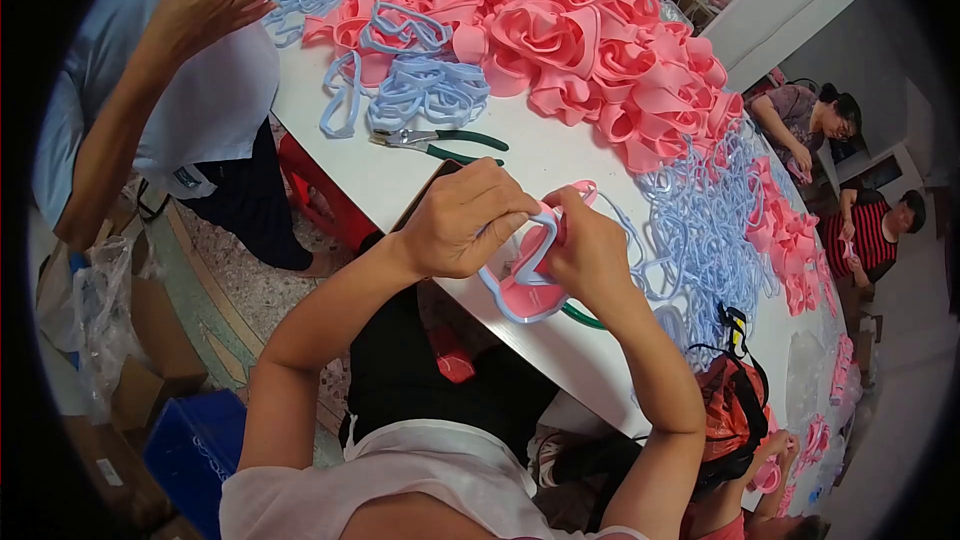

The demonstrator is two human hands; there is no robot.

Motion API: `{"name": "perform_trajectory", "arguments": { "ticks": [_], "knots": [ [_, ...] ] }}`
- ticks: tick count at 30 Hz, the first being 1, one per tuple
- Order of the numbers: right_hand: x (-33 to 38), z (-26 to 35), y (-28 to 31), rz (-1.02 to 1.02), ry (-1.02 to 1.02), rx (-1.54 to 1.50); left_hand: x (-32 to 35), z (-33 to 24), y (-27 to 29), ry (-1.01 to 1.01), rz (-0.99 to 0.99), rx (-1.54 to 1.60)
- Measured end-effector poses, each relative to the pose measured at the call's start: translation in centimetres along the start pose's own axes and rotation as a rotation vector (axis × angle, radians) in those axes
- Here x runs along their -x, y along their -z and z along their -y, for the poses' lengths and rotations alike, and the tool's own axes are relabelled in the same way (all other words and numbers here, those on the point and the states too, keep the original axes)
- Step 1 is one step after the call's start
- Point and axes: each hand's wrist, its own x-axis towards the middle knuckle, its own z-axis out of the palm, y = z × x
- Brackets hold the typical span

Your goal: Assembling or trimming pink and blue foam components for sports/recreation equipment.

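Observation:
Close to the table's near edge, I hold up a soft pink curved piece with a light-blue frame around its rim. My left hand pinches the blue frame between thumb and fingers. Curled around the pink piece and the frame's other side is my right hand; its fingertips are partly hidden. Pliers with dark green handles lie just beyond my left hand. Part of another green handle shows below my right hand. Several light-blue frames are heaped behind the pliers.
A large pile of pink pieces covers the far table, and tangled blue frames lie to the right. A co-worker stands at left by a red stool. A blue crate sits lower left; an orange-and-black bag is at right.

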Motion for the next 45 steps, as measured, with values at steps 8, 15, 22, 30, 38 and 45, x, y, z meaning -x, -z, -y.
{"name": "perform_trajectory", "arguments": {
  "ticks": [8, 15, 22, 30, 38, 45],
  "knots": [
    [2.1, 1.1, 0.7, -0.194, 0.095, -0.221, 1.6, 1.7, -0.2, 0.172, -0.094, -0.046],
    [1.3, 1.3, -0.9, -0.107, -0.133, -0.574, 1.4, 1.8, -1.8, 0.191, -0.075, -0.033],
    [-0.7, -1.5, -1.4, -0.204, -0.272, -1.031, 2.6, 1.8, -3.1, 0.267, -0.37, -0.233],
    [-0.9, -1.4, -3.1, -0.309, -0.255, -1.186, 2.6, -0.2, -5.2, 0.362, -0.307, -0.442],
    [-0.8, -0.4, -6.6, -0.484, -0.058, -1.225, 2.2, -0.7, -6.6, 0.541, -0.414, -0.418],
    [-0.5, 1.3, -8.3, -0.706, 0.002, -0.946, 2.3, -0.1, -7.2, 0.832, -0.552, -0.076]
  ]
}}
